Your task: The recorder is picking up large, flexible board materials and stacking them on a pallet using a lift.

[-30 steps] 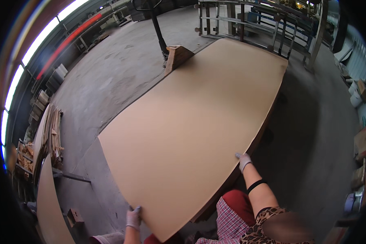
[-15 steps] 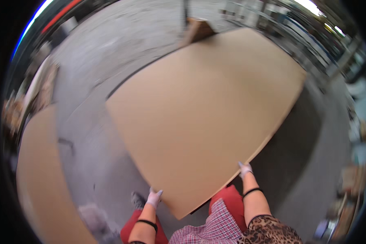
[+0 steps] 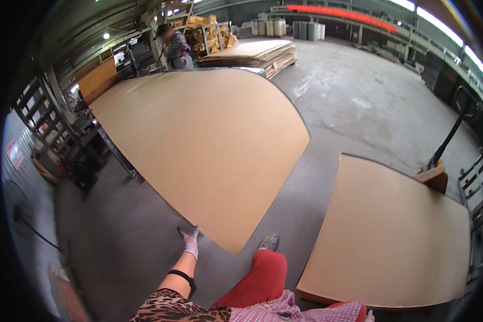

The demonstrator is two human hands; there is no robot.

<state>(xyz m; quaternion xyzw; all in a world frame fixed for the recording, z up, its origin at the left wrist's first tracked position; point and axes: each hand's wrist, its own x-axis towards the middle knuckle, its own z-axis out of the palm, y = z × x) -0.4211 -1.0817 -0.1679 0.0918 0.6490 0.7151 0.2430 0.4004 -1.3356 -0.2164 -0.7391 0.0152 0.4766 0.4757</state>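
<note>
Fibreboard sheet (image 3: pixel 204 145), large, thin and tan, spread out flat across the middle of the view; its far end reaches a second person (image 3: pixel 174 48) standing at the upper left, its near corner tapers to a point just ahead of the wearer's grey shoe (image 3: pixel 269 242).

Left hand (image 3: pixel 190 240), in a light knitted glove with a black band on the forearm, is stretched forward with the fingers partly spread, at or just beside the sheet's near left edge; whether it grips the edge or only touches it cannot be told. Right hand: only a sliver of glove shows at the lower frame edge (image 3: pixel 368 316), so its opening and contents cannot be told.

Second tan sheet (image 3: pixel 392 236) lies to the right on a low stack, apart from the first, with concrete floor (image 3: pixel 354 107) between them. A pallet jack (image 3: pixel 445 155) with a black handle stands at that stack's far right corner.

Further stacked boards (image 3: pixel 257 52) lie at top centre, with yellow-wrapped bundles (image 3: pixel 212 32) on shelving and pale cylindrical drums (image 3: pixel 282 27) behind. A small rectangular pink sign (image 3: pixel 13 153) hangs on the left wall beside a dark metal rack (image 3: pixel 59 134). An orange-red band (image 3: pixel 343 13) runs along the far wall.
</note>
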